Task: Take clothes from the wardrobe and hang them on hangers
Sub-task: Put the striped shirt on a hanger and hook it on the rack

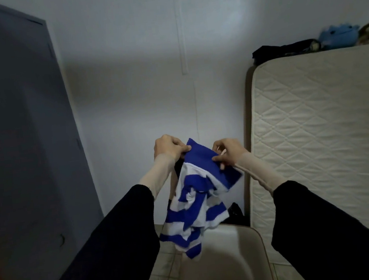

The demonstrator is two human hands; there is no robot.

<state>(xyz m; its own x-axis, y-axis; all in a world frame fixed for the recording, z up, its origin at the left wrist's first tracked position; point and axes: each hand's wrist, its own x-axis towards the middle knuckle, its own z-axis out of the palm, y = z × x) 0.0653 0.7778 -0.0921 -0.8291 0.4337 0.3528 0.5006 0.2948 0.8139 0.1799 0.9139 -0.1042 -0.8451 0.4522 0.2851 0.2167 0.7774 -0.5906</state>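
Note:
A blue-and-white striped garment (194, 198) hangs crumpled in front of me, its solid blue top edge pulled between both hands. My left hand (168, 147) pinches the blue edge at its left side. On the right side, my right hand (227, 152) grips the same edge with thumb and fingers. A dark strip, perhaps a hanger part, shows just behind the cloth under my left wrist; I cannot tell what it is. The garment's lower end dangles above a white plastic chair seat (234, 257).
A grey wardrobe door (23, 134) stands at the left. A quilted mattress (324, 138) leans upright at the right, with dark clothes (283, 49) and a blue plush toy (338, 34) on top. Plain white wall ahead, tiled floor below.

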